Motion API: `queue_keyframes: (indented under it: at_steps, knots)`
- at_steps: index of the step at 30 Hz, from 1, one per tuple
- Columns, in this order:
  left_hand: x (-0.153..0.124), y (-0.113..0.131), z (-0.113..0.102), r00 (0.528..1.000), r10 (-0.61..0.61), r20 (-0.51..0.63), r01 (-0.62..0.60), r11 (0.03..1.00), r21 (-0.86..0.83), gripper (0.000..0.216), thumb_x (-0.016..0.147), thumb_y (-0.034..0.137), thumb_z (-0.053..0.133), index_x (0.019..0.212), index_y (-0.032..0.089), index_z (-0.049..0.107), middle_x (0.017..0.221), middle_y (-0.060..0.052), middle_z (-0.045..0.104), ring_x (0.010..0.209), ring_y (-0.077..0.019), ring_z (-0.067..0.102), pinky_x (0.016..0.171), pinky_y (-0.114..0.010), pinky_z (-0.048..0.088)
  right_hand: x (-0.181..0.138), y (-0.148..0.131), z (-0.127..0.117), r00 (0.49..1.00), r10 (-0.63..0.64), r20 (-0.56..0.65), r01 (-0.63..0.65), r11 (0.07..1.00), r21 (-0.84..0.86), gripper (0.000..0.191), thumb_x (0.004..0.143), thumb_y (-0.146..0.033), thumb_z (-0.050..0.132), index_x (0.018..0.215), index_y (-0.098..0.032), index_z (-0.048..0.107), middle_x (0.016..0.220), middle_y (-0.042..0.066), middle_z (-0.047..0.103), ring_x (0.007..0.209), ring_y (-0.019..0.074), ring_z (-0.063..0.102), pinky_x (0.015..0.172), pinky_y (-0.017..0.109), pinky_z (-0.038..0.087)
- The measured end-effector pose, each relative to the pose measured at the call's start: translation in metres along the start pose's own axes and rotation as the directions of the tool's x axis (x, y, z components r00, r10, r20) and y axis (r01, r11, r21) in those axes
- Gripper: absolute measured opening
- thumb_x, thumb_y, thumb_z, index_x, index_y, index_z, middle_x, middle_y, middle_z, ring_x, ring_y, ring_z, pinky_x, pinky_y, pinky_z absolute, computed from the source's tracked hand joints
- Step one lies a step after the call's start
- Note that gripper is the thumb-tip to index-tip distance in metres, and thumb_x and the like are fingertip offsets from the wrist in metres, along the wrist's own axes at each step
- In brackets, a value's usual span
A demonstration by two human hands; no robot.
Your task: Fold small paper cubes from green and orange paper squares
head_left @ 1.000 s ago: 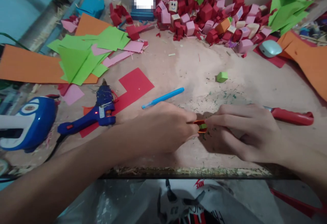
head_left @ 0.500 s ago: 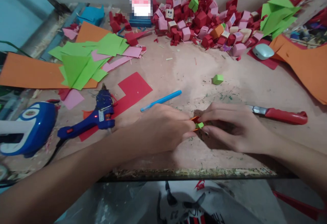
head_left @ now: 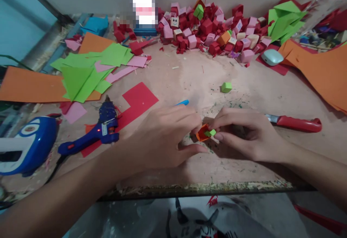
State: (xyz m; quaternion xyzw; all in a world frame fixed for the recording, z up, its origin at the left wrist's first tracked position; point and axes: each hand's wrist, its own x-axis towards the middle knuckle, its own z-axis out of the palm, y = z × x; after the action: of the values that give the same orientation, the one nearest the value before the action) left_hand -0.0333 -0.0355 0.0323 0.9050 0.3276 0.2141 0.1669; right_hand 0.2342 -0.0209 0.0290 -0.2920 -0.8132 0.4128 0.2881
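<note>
A small folded orange paper piece (head_left: 202,134) stands near the table's front edge, its hollow side showing. A light green paper bit (head_left: 211,133) sticks out of it. The thumb and fingertips of my right hand (head_left: 244,133) pinch the orange piece at its right side. My left hand (head_left: 170,136) is on the other side, thumb stretched away from the fingers, with curled fingertips close against the orange piece; whether they touch it is unclear. A blue pen (head_left: 183,102) lies mostly hidden behind my left hand. Farther back rests a green paper cube (head_left: 226,87).
A red-handled knife (head_left: 298,123) lies right of my right hand. On the left are a blue glue gun (head_left: 105,126) with a lit red light, a blue-white device (head_left: 35,140) and green sheets (head_left: 81,75). Many small paper boxes (head_left: 207,26) are heaped at the back.
My left thumb and fingers have spread apart, uncovering more of the orange piece. My left hand now covers most of the blue pen. My right hand keeps its pinch. The view has shifted slightly.
</note>
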Motion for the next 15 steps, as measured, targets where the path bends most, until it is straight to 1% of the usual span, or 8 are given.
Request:
queue_keyframes:
  at_steps: [3,5,7,9,11,13,15]
  knots:
    - [0.002,-0.002,-0.001,0.997,-0.039,0.071,0.04,0.999,-0.013,0.037,0.097,0.054,0.076,0.109,0.022,0.064,0.106,-0.004,0.074,0.099,-0.0246,0.067,0.087,-0.038,0.047,0.0,0.001,-0.001,1.0,-0.008,0.006,0.008,0.998,0.07,0.009,0.101,-0.019,0.074,0.106,-0.021,0.081,0.095,0.007,0.078,0.084,0.0184,0.071,0.074,0.032,0.055]
    - [0.004,-0.004,0.0,0.993,-0.042,0.11,0.05,0.997,-0.062,0.043,0.093,0.048,0.082,0.122,0.022,0.065,0.12,-0.005,0.076,0.112,-0.0259,0.068,0.096,-0.04,0.048,0.0,0.002,-0.002,1.0,-0.001,0.003,0.0,0.993,0.114,0.009,0.1,-0.02,0.075,0.107,-0.02,0.082,0.098,0.008,0.078,0.086,0.019,0.072,0.076,0.032,0.057]
    - [0.005,-0.006,0.003,0.992,-0.023,0.125,0.038,0.991,-0.125,0.045,0.094,0.042,0.083,0.129,0.021,0.064,0.124,-0.006,0.076,0.116,-0.0253,0.068,0.099,-0.04,0.048,-0.001,0.004,-0.002,1.0,0.017,-0.005,-0.016,0.989,0.149,0.009,0.099,-0.021,0.077,0.107,-0.021,0.082,0.098,0.008,0.078,0.085,0.019,0.073,0.075,0.032,0.057]
    - [0.006,-0.006,0.007,0.993,-0.008,0.122,0.029,0.984,-0.177,0.037,0.097,0.035,0.078,0.128,0.021,0.065,0.121,-0.006,0.078,0.114,-0.0239,0.07,0.099,-0.039,0.049,-0.001,0.005,-0.002,0.999,0.036,-0.001,-0.036,0.985,0.169,0.01,0.099,-0.022,0.078,0.108,-0.021,0.083,0.1,0.008,0.078,0.085,0.0193,0.073,0.075,0.032,0.058]
    - [0.006,-0.006,0.009,0.992,-0.01,0.123,0.034,0.98,-0.194,0.025,0.1,0.033,0.072,0.122,0.021,0.068,0.115,-0.005,0.079,0.108,-0.0226,0.071,0.096,-0.038,0.05,-0.001,0.005,-0.001,0.999,0.043,0.015,-0.045,0.985,0.169,0.011,0.1,-0.023,0.077,0.108,-0.022,0.084,0.1,0.009,0.078,0.085,0.0196,0.073,0.074,0.033,0.058]
    - [0.007,-0.004,0.01,0.99,-0.03,0.141,0.053,0.985,-0.162,0.019,0.101,0.036,0.072,0.113,0.022,0.07,0.107,-0.003,0.079,0.103,-0.0224,0.072,0.093,-0.037,0.051,0.0,0.005,-0.001,0.999,0.028,0.029,-0.032,0.987,0.157,0.011,0.1,-0.022,0.077,0.108,-0.022,0.084,0.099,0.009,0.078,0.085,0.0194,0.073,0.075,0.033,0.058]
    - [0.007,-0.002,0.009,0.986,-0.056,0.157,0.073,0.992,-0.1,0.022,0.099,0.042,0.074,0.106,0.022,0.07,0.101,-0.003,0.078,0.1,-0.0231,0.072,0.091,-0.037,0.051,0.001,0.005,-0.001,0.999,0.012,0.033,-0.017,0.989,0.146,0.011,0.1,-0.02,0.077,0.108,-0.022,0.084,0.098,0.008,0.078,0.085,0.0191,0.072,0.074,0.032,0.058]
